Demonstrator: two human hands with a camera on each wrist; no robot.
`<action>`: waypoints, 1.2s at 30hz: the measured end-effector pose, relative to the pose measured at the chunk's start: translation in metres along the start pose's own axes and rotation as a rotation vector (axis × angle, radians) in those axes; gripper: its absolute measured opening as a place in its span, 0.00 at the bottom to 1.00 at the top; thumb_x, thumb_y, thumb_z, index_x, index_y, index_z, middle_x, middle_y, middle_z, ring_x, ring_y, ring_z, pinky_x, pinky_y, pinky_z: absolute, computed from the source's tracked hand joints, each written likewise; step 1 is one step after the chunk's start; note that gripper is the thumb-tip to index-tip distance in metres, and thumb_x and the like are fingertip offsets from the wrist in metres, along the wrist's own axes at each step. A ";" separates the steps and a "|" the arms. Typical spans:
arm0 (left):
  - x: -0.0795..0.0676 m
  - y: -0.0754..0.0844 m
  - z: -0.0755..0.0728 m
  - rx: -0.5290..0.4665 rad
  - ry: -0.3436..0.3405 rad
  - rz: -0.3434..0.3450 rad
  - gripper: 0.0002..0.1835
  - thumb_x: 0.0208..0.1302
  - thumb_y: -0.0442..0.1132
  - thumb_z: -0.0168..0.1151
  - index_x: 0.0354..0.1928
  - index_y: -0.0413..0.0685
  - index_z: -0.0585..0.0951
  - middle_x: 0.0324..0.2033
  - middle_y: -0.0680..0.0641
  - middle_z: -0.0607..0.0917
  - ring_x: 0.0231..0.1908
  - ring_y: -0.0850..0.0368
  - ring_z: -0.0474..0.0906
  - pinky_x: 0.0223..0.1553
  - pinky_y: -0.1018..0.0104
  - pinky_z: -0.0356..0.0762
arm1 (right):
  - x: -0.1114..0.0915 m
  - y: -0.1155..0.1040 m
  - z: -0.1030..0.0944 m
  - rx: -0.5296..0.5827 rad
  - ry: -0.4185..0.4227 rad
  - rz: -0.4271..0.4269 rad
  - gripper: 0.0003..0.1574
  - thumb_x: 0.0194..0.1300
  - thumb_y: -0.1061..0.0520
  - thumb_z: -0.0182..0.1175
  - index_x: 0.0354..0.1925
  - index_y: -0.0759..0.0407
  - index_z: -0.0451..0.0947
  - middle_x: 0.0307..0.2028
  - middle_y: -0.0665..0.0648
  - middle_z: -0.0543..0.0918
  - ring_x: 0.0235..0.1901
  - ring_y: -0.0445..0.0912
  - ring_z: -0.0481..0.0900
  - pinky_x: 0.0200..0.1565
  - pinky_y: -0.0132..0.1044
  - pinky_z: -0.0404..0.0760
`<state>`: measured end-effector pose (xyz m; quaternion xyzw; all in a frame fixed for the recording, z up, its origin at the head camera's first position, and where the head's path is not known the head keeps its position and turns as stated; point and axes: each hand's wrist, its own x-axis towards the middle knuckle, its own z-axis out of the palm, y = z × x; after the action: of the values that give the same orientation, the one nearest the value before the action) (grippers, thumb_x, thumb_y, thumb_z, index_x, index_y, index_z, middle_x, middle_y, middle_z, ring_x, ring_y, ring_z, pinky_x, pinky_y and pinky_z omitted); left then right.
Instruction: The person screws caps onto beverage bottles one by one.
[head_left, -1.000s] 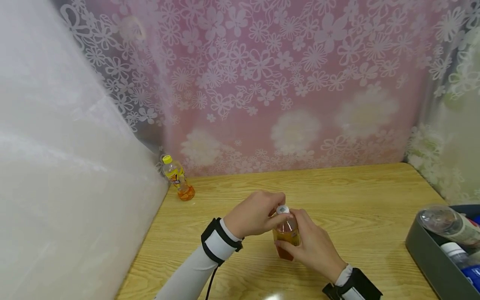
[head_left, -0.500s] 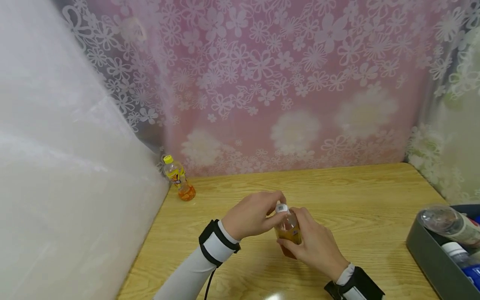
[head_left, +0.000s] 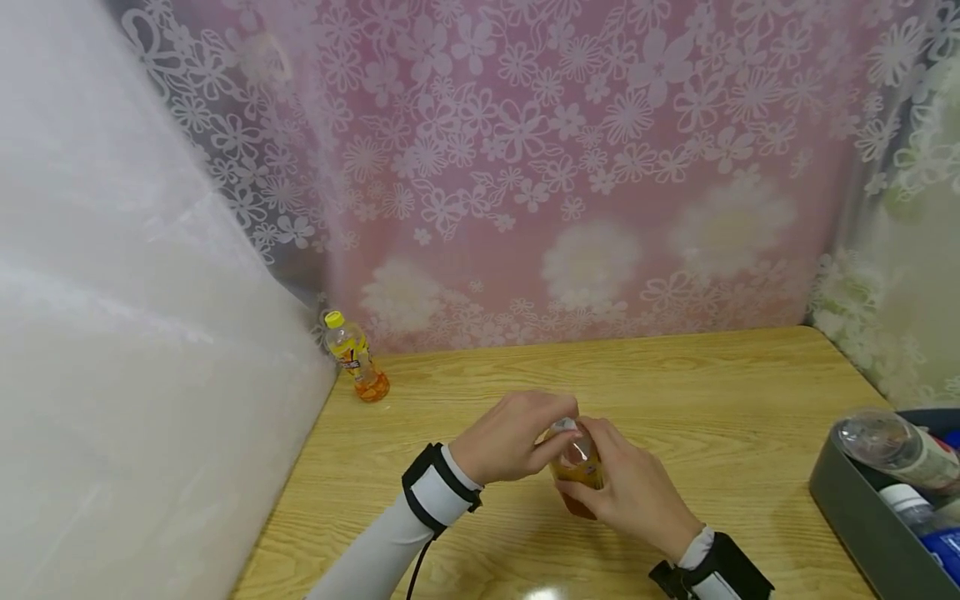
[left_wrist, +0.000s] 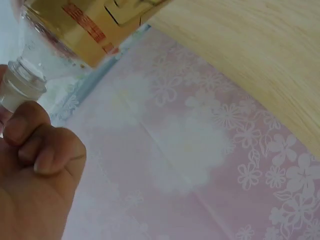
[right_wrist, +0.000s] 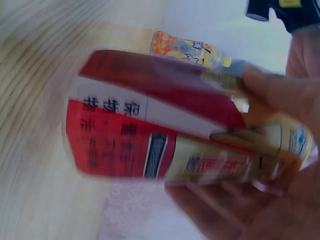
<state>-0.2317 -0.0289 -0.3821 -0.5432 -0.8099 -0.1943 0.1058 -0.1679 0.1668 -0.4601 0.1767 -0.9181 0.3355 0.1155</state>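
A drink bottle [head_left: 576, 477] with a gold and red label is between my two hands, a little right of the middle in the head view. Its body is gripped by my right hand [head_left: 637, 493], thumb on the near side and fingers round the far side. My left hand [head_left: 504, 439] pinches the white cap [head_left: 564, 426] at the top, which the fingers partly cover. In the left wrist view, curled fingers [left_wrist: 52, 147] lie beside the clear bottle neck [left_wrist: 26, 75]. The right wrist view shows the label's red lower part [right_wrist: 110, 135], slightly blurred.
At the table's back left corner stands a yellow-capped bottle [head_left: 352, 354] with some orange drink in it. A grey bin [head_left: 862, 517] at the right edge holds several bottles, one [head_left: 892, 446] lying over its rim. A floral curtain [head_left: 525, 167] hangs behind the wooden table [head_left: 712, 392].
My left hand has lowered slightly and turned over the cap, covering more of it. The right hand keeps its grip on the bottle with barely any shift.
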 end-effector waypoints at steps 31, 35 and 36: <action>-0.005 0.000 0.006 -0.004 0.028 0.054 0.06 0.76 0.44 0.57 0.42 0.51 0.77 0.29 0.56 0.77 0.28 0.65 0.65 0.31 0.79 0.64 | 0.004 0.008 -0.013 0.201 -0.186 -0.053 0.49 0.56 0.33 0.73 0.71 0.40 0.67 0.54 0.37 0.80 0.48 0.36 0.82 0.48 0.40 0.85; -0.007 -0.002 0.007 -0.029 0.003 0.079 0.06 0.77 0.44 0.56 0.43 0.52 0.77 0.31 0.57 0.78 0.29 0.65 0.64 0.32 0.79 0.63 | 0.005 0.014 -0.015 0.248 -0.253 -0.090 0.48 0.57 0.32 0.72 0.71 0.38 0.66 0.52 0.36 0.81 0.47 0.35 0.81 0.49 0.40 0.84; -0.007 -0.003 0.007 -0.031 0.009 0.068 0.06 0.77 0.45 0.56 0.44 0.52 0.77 0.31 0.57 0.79 0.29 0.65 0.64 0.32 0.79 0.63 | 0.006 0.014 -0.014 0.249 -0.250 -0.088 0.48 0.57 0.32 0.71 0.71 0.38 0.65 0.53 0.36 0.80 0.48 0.35 0.81 0.49 0.39 0.83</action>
<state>-0.2315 -0.0329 -0.3920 -0.5710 -0.7874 -0.2056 0.1078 -0.1775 0.1850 -0.4560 0.2701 -0.8680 0.4166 -0.0077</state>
